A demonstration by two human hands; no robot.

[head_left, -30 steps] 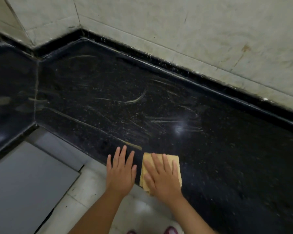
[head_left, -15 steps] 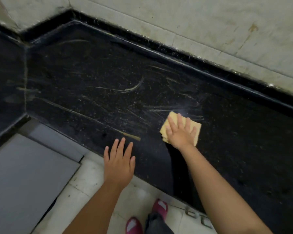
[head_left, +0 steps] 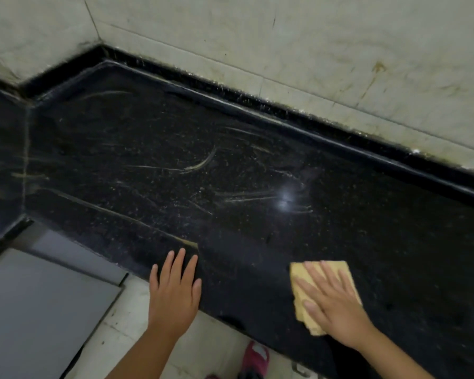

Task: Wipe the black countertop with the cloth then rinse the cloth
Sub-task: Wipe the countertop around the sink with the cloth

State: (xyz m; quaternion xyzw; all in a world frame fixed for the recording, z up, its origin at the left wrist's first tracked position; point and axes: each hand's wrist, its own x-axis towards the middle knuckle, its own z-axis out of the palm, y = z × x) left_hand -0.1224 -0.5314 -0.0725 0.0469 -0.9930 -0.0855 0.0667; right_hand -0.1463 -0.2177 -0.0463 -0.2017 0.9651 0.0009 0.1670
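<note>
The black speckled countertop (head_left: 230, 173) runs from the left corner to the right, marked with pale streaks and smears. A folded yellow cloth (head_left: 301, 277) lies near its front edge on the right. My right hand (head_left: 334, 302) presses flat on the cloth with straight, spread fingers, covering most of it. My left hand (head_left: 175, 291) rests flat on the counter's front edge to the left of the cloth, fingers straight and holding nothing.
A pale tiled wall (head_left: 285, 45) rises behind a raised black back ledge (head_left: 312, 132). Below the counter are a grey cabinet door (head_left: 39, 310), white floor tiles (head_left: 214, 346) and a pink slipper (head_left: 255, 356). A light glare (head_left: 283, 199) shines on the counter.
My right hand has drawn the cloth back from the counter's middle toward the front edge, further right than before. My left hand has stayed on the front edge.
</note>
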